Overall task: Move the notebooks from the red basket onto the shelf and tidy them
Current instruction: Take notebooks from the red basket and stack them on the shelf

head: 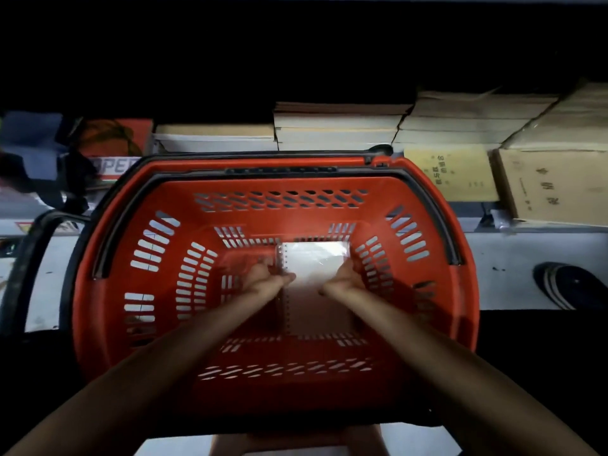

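Note:
A red plastic basket (pixel 108 258) with black handles stands on the floor below me. Flat on its bottom lies a spiral-bound notebook (pixel 312 258) in shiny clear wrap, its binding along the left edge. My left hand (pixel 268 279) grips the notebook at the binding side. My right hand (pixel 342 278) holds its right edge. Both forearms reach down into the basket. Behind the basket runs a low shelf (pixel 543 235) with stacked notebooks and paper packs.
On the shelf, left to right, are a red-covered pack (pixel 115 139), white and tan stacks (pixel 339 126), a yellow booklet (pixel 450 176) and brown paper packs (pixel 552 182). A black wheel (pixel 572 286) sits at right, a dark curved tube (pixel 29 245) at left.

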`<state>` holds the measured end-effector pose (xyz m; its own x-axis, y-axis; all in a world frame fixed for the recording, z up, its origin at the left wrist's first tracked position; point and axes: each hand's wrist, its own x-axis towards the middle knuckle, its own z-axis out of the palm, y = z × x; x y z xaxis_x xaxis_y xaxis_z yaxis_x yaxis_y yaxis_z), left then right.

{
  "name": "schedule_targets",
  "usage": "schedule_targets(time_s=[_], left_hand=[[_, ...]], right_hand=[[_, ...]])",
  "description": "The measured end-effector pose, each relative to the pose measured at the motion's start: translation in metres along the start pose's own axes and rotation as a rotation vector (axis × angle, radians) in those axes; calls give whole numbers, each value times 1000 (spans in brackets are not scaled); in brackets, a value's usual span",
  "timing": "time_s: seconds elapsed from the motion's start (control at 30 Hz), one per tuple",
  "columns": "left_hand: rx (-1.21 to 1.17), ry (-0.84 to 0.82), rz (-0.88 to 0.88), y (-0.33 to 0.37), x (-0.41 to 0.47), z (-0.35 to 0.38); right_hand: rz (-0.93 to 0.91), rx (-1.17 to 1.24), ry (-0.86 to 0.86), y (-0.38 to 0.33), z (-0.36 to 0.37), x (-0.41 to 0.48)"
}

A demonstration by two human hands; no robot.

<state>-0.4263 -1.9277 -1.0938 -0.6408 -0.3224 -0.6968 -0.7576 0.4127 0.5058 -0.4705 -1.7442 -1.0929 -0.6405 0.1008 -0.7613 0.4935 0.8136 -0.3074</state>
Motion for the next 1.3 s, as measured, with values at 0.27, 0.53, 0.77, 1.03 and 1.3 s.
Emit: schedule_targets(time_s=[0.27,0.53,0.77,1.03,1.3], left_hand=[[-250,-23,-62,-4,0,-15],[-468,-82,130,8,-43,-57],[-422,0,514,31,-87,-101],[-564,-6,709,60,-143,-140],[-664,225,917,115,-201,-173]], right_hand=[[170,145,137,-2,-17,2],[-103,360,97,-9,-47,-27],[-370,603,59,-10,-72,-73],[-596,583,130,9,-97,-121],[-851,768,244,-16,-142,-206]])
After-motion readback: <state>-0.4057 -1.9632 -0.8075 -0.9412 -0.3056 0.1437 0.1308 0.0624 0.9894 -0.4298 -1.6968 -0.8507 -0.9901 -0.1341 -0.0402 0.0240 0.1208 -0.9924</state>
